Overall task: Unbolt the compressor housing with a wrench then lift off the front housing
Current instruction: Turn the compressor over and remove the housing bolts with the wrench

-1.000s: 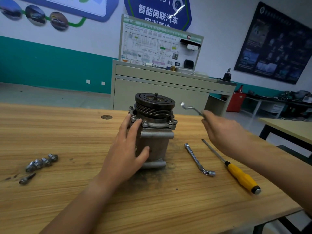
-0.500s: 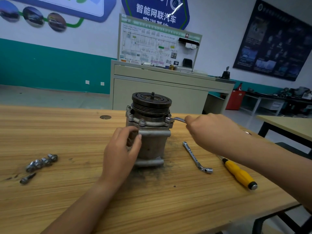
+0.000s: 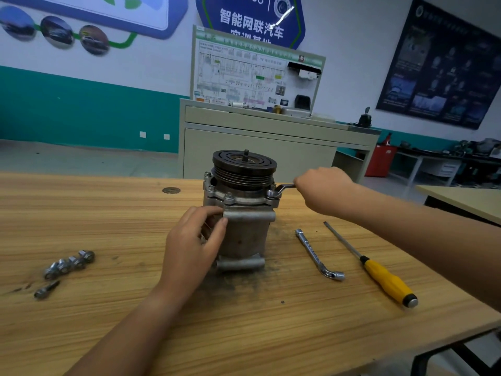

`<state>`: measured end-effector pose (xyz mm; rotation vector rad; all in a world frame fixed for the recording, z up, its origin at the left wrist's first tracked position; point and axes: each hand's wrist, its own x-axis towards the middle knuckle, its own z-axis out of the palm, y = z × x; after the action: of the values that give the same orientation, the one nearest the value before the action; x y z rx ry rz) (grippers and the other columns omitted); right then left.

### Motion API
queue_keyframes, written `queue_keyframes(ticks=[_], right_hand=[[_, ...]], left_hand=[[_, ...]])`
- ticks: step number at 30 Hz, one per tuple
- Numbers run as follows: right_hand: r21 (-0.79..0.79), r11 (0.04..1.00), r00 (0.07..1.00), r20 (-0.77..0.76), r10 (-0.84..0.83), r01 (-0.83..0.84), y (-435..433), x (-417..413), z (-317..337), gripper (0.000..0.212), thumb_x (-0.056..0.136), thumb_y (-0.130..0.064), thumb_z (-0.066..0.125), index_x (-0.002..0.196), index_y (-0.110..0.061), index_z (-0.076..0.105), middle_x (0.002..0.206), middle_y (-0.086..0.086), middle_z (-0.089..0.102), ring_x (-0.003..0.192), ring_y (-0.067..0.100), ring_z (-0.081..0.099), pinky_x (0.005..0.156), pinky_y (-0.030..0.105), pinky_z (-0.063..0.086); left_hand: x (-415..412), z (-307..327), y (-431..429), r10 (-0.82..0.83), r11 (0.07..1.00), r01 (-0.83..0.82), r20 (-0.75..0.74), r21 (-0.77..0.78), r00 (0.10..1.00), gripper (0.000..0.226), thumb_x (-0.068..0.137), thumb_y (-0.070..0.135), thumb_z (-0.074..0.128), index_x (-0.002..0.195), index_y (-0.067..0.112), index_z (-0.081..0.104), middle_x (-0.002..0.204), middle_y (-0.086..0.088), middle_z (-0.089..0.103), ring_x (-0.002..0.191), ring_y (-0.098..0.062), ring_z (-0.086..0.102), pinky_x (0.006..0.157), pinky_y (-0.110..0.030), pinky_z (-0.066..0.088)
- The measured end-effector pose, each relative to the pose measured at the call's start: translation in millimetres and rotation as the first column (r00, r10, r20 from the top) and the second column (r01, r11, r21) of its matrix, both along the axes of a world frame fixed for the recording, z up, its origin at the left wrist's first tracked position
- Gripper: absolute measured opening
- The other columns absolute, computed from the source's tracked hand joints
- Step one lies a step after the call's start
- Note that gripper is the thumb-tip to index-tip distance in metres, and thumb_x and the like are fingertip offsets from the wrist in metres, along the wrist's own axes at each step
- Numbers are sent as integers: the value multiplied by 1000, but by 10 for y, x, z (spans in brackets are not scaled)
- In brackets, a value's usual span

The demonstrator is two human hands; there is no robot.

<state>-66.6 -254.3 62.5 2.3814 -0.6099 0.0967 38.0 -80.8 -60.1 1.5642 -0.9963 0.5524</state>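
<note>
The grey compressor [image 3: 246, 234] stands upright in the middle of the wooden table [image 3: 244, 335], its black pulley [image 3: 244, 166] on top. Bolts [image 3: 229, 197] ring the flange of the front housing [image 3: 238, 199] under the pulley. My left hand [image 3: 193, 245] grips the compressor body on its left side, the thumb on the front. My right hand [image 3: 324, 189] holds a bent metal wrench [image 3: 282, 189]; its socket end sits on a bolt at the flange's right corner. Most of the wrench handle is hidden in my fist.
Several loose bolts [image 3: 69, 263] lie at the left of the table, one more bolt [image 3: 46, 289] nearer me. A second L-shaped wrench [image 3: 317, 253] and a yellow-handled screwdriver [image 3: 385, 280] lie right of the compressor. A cabinet [image 3: 271, 147] stands behind the table.
My right hand brought the wrench down from the air and set its end on the right flange bolt. My left hand slid lower on the compressor body.
</note>
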Motion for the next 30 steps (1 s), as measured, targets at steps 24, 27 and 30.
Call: queue_keyframes(ticks=[24, 27, 30], right_hand=[[342, 927, 943, 330, 33, -152, 304, -606, -154, 38, 98, -18, 34, 135, -25, 35, 67, -7, 43, 60, 8, 43, 46, 24, 31], [330, 937, 950, 311, 10, -118, 296, -561, -164, 37, 97, -16, 35, 133, -25, 37, 67, -6, 43, 59, 8, 42, 45, 24, 29], [301, 949, 954, 299, 1, -95, 288, -528, -164, 37, 96, -14, 35, 132, -25, 38, 66, -6, 42, 58, 8, 40, 44, 23, 26]], left_hand=[[-39, 47, 6, 11, 997, -12, 10, 79, 1000, 26, 86, 8, 63, 112, 6, 61, 101, -4, 63, 91, -17, 58, 76, -35, 50], [-22, 64, 16, 2, 997, -4, 15, 78, 1000, 24, 84, 6, 65, 108, 4, 64, 97, -4, 63, 87, -18, 60, 74, -30, 49], [-40, 54, 22, 2, 995, -8, 64, 100, 998, 24, 84, 1, 64, 108, 1, 63, 95, -8, 64, 85, -24, 61, 72, -37, 53]])
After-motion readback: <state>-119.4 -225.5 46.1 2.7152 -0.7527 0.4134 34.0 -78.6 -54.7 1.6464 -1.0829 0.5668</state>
